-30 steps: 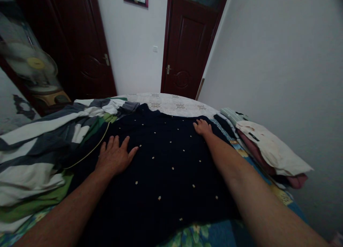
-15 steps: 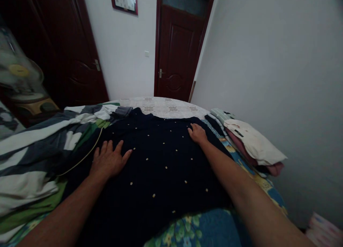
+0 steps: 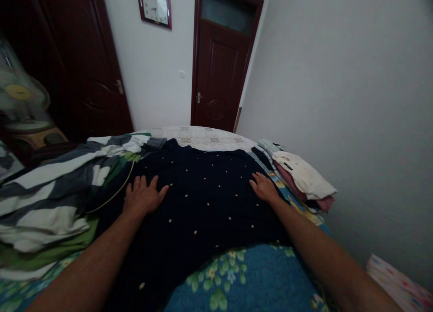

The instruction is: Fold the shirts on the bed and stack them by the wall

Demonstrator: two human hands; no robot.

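Observation:
A dark navy garment (image 3: 199,199) with small pale flower prints lies spread over the bed; its exact kind is hard to make out. My left hand (image 3: 142,197) rests flat on its left part, fingers spread, beside a thin pale cord-like line (image 3: 117,192). Toward the garment's right edge, my right hand (image 3: 264,186) lies palm down with its fingers stretched out. Neither hand grips the cloth.
Striped grey-and-white cloth (image 3: 50,185) is heaped at the left with green fabric (image 3: 61,244). Folded clothes (image 3: 301,174) are stacked at the right by the wall. A blue floral bedcover (image 3: 250,276) shows in front. A fan (image 3: 20,93) stands far left.
My right hand has slid toward me and to the right along the garment. My left hand stays in about the same spot on the cloth. The view has tilted up slightly.

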